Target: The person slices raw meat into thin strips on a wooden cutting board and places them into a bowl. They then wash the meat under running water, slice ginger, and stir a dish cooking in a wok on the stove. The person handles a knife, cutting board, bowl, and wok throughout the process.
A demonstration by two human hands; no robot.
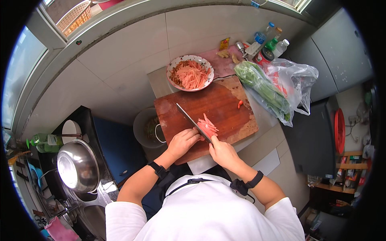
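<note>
My right hand point(222, 151) grips the handle end of a kitchen knife point(190, 117), whose long blade slants up and left across the wooden cutting board point(178, 110). Against the blade's left side rest the curled fingers of my left hand point(184, 142). Whatever lies under those fingertips is mostly hidden. A small heap of thin pink food strips point(207, 126) sits right of the blade. Beyond the board's far edge stands a floral-patterned bowl point(210, 62) with more pink strips point(193, 74) lying over brownish shreds.
A small red-orange scrap point(240, 104) lies on the board's right side. Leafy greens in a plastic bag point(265, 87) and several bottles point(280, 48) are at right. A pot point(140, 128) is beside the board's left edge; a metal basin point(78, 165) stands farther left.
</note>
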